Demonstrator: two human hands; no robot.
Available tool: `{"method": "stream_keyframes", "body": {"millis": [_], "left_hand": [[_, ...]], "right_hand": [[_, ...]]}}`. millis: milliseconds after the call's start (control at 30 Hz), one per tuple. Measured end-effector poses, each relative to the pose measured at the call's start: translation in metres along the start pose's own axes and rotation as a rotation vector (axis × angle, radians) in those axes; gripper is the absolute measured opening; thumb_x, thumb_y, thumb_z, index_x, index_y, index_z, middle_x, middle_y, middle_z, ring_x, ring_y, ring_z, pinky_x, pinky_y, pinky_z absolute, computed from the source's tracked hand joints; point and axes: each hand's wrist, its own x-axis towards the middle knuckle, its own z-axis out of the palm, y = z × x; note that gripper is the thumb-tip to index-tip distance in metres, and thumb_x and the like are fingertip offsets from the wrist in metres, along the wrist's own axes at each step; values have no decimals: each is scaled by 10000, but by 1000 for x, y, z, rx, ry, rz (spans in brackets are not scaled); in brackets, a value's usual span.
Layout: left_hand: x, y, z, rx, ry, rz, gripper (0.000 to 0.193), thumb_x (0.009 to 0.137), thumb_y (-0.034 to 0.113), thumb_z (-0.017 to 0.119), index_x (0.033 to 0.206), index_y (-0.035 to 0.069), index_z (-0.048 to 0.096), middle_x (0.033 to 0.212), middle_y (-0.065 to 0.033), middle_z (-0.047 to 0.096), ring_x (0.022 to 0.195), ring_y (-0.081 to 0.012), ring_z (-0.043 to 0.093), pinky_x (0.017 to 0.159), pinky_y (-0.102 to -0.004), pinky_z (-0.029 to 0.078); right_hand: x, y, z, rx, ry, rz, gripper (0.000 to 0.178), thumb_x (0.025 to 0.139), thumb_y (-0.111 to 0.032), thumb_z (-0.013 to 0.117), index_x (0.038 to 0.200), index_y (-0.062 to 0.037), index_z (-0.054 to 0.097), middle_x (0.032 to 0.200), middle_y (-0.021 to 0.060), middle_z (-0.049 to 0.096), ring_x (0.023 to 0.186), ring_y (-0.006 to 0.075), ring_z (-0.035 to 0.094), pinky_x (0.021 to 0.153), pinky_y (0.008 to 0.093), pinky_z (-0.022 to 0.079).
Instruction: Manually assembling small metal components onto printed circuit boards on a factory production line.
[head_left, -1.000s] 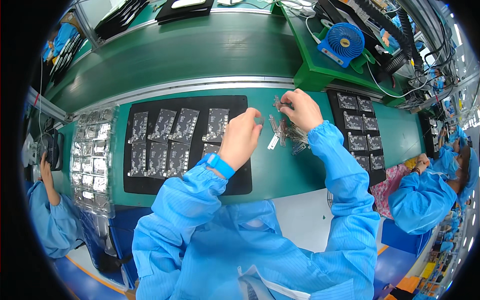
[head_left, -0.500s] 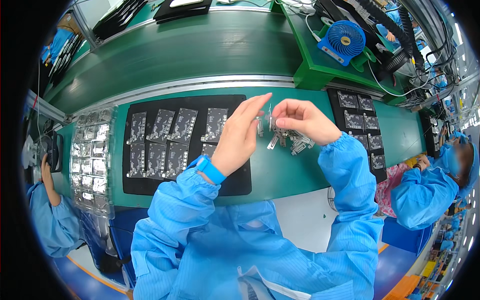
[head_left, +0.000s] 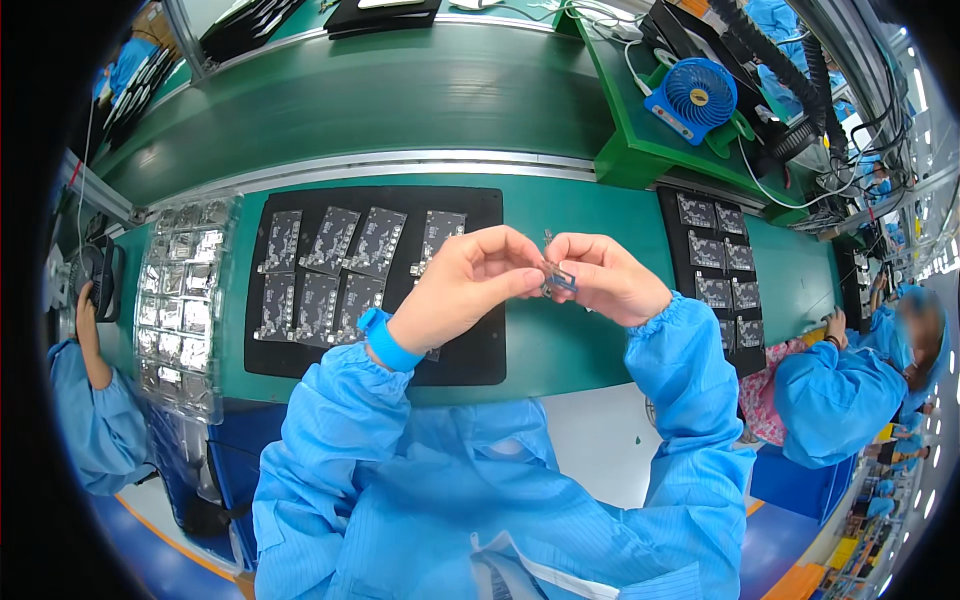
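Observation:
My left hand (head_left: 465, 285) and my right hand (head_left: 612, 282) meet over the green bench, the thumb and fingers of each closed in a pinch. Between the fingertips is a small metal piece (head_left: 562, 279), silvery with a bluish tint; its exact kind is too small to make out. Both hands appear to grip it. Behind them, the loose pile of small metal pieces is almost wholly hidden. To the left of my left hand, several dark circuit boards (head_left: 330, 240) lie in two rows on a black mat (head_left: 472, 355); my left hand and forearm cover part of it.
Clear plastic trays (head_left: 180, 400) with shiny parts stand at the left. On the right, another black mat holds more circuit boards (head_left: 712, 292). A blue fan (head_left: 698, 95) sits on a raised green shelf (head_left: 640, 150). Co-workers sit at both sides.
My left hand has gone from open, with fingers stretched, to a pinch. Both hands have come together around the small metal piece, and the pile behind is now mostly covered.

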Motion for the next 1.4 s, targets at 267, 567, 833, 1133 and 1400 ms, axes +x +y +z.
{"method": "stream_keyframes", "body": {"millis": [267, 567, 833, 1133, 1400], "left_hand": [[-10, 8, 3, -107, -35, -130, 82, 951, 79, 638, 995, 15, 615, 951, -69, 682, 855, -137, 685, 777, -256, 563], [-18, 14, 7, -293, 71, -205, 294, 954, 120, 648, 1205, -3, 555, 1002, -93, 698, 924, -159, 684, 808, -259, 551], [-30, 5, 23, 17, 281, 0, 198, 964, 53, 601, 1144, -32, 597, 1022, -118, 702, 922, -177, 704, 818, -275, 569], [-30, -5, 19, 766, 450, 279, 37, 868, 21, 677, 868, 1, 647, 714, -117, 686, 631, -204, 707, 565, -286, 545], [-30, -6, 14, 729, 461, 196, 88, 859, 45, 685, 806, 0, 633, 687, -114, 685, 617, -207, 703, 560, -289, 540]], "right_hand": [[-4, 2, 13, -41, -7, -16, 143, 955, -194, 644, 1023, -69, 629, 935, -21, 602, 872, 77, 544, 800, 242, 444], [-7, 2, 38, -174, 151, -157, 130, 958, -148, 641, 1006, -29, 618, 952, 5, 614, 888, 78, 553, 804, 255, 461], [2, 15, 45, -507, 488, -325, 94, 947, -69, 646, 1008, -7, 612, 935, 4, 643, 869, 70, 605, 788, 226, 496], [10, 26, 53, -501, 573, -346, 70, 957, -77, 627, 978, -15, 606, 896, 10, 627, 792, 72, 581, 726, 220, 483], [10, 21, 23, -510, 762, -413, 76, 949, -73, 634, 975, -2, 623, 863, 18, 655, 753, 84, 608, 684, 235, 499]]}}
